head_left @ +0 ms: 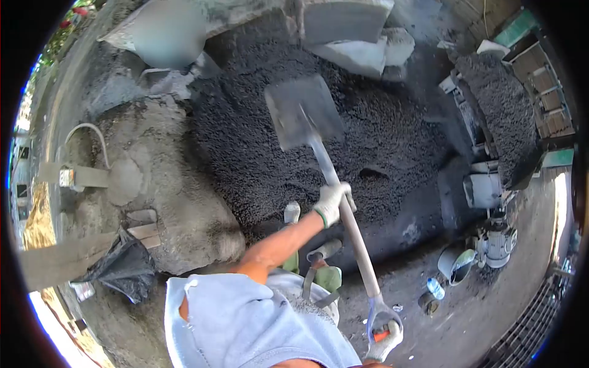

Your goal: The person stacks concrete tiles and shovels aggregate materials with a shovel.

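A square-bladed shovel (324,161) slants across the middle of the head view. Its flat grey blade is near the top, overlapping a wide heap of dark, damp, grainy mix (392,129), and no load shows on the blade. My left hand (332,203), in a pale work glove with a green cuff edge, is wrapped round the shaft about midway. Down at the bottom right, my gloved right hand (386,343) grips the orange bar of the D-shaped handle. My feet are at the near edge of the heap.
A machine hopper (500,113) filled with dark mix stands at the right, with a motor (496,245) below it. Nearby are a bucket (455,265) and a water bottle (435,288). Large blocks (346,24) border the back; a grey mound (165,196) and black plastic bag (126,264) are left.
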`<state>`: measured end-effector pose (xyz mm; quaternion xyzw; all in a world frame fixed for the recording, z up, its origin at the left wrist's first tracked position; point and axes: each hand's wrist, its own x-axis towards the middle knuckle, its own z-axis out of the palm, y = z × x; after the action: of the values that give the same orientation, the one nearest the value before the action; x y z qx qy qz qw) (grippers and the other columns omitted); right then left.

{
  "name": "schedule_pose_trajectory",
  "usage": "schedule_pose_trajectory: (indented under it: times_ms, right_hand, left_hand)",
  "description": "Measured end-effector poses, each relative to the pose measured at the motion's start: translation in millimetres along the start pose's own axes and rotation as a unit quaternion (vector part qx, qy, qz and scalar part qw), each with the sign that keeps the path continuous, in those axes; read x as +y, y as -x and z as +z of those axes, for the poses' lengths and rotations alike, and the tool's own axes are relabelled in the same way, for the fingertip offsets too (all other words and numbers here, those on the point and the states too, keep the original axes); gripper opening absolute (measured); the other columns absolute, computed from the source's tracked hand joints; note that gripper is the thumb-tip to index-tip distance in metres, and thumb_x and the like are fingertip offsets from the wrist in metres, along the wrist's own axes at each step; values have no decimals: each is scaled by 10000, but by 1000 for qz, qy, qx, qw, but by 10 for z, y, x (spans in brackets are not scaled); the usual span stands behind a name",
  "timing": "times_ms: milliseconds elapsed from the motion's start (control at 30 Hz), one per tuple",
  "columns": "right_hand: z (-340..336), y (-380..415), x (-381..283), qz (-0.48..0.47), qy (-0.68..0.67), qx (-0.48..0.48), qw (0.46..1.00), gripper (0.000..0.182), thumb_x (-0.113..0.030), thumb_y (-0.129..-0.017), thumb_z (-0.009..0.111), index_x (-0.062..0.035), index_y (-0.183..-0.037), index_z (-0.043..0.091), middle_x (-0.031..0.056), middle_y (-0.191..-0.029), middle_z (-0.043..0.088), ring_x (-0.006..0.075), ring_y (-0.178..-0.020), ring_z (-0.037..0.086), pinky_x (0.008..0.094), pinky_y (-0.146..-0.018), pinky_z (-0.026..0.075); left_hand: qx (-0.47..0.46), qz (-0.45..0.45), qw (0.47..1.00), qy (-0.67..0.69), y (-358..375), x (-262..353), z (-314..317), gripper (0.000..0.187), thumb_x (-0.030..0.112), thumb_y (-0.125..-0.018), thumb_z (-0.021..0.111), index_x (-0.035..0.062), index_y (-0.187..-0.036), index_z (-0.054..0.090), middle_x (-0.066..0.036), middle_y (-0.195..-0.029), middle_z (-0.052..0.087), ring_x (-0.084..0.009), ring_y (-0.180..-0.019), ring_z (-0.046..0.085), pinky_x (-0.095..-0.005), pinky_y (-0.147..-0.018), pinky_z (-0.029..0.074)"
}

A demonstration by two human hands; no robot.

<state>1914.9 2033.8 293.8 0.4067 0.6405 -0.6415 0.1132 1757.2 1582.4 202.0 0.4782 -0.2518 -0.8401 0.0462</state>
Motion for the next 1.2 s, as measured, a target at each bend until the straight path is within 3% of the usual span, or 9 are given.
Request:
schedule_pose_trajectory:
  times_ms: [100,200,400,533,700,833,933,1000,1200]
  right_hand:
    - [255,631,-417,32,68,142,987,321,-106,-795,696,-24,-1104,729,136,-1083,714,292,-986,664,410,-802,558]
    - [438,236,-198,-2,66,89,994,288,-107,-818,596,-25,-1081,681,69,-974,652,185,-819,636,327,-729,549]
    - [3245,-207,-14,-25,0,23,999,185,-88,-875,659,-40,-1054,668,41,-867,636,136,-750,611,304,-679,530]
    - [2865,-804,885,6,28,-18,999,127,-72,-877,646,-21,-992,659,34,-816,616,132,-685,562,295,-651,507]
    - [1811,-382,1452,-42,65,68,995,211,2,-784,569,8,-968,673,30,-913,618,135,-810,547,297,-777,488]
    - [1145,393,1038,-9,143,124,982,188,19,-718,559,-17,-878,651,36,-841,598,148,-714,556,291,-656,486]
    - [356,210,1317,50,122,77,988,183,4,-741,567,-13,-905,646,42,-853,612,163,-743,588,316,-688,523]
    - [121,-431,2078,-77,97,16,992,176,-1,-753,573,-15,-910,651,45,-866,625,170,-761,599,328,-695,531]
    - [2322,81,19,54,-57,-270,960,229,-61,-812,650,-10,-1033,677,34,-918,656,147,-812,612,310,-789,526]
  left_hand:
    - [28,-129,989,64,-449,-769,-108,96,72,-809,685,45,-834,596,-101,-670,595,-273,-506,620,-481,-489,566]
    - [-17,-114,993,32,-862,-626,-209,129,90,-827,692,46,-864,577,-119,-686,585,-303,-519,610,-493,-505,561]
    - [-47,-28,998,30,-2793,1292,-416,121,72,-807,677,29,-808,564,-126,-664,559,-284,-581,610,-507,-590,585]
    - [61,13,997,-36,-2988,906,-613,122,78,-861,689,33,-864,575,-88,-758,599,-224,-596,609,-429,-591,607]
    - [59,-12,998,-25,-1805,637,-926,202,98,-828,700,45,-941,542,-86,-699,554,-248,-571,585,-440,-534,570]
    - [136,-55,989,30,-692,290,-1132,98,39,-840,670,9,-847,577,-102,-611,567,-255,-477,590,-439,-459,549]
    - [151,-21,988,30,-228,191,-1287,94,30,-823,672,-1,-837,585,-104,-613,566,-254,-451,582,-436,-442,544]
    - [140,-1,990,19,-4,503,-1170,131,66,-803,694,0,-869,603,-106,-612,582,-256,-468,605,-418,-453,550]
    - [-70,451,888,-53,1013,2723,-47,173,202,-873,690,53,-850,605,-67,-616,575,-212,-504,615,-385,-526,568]
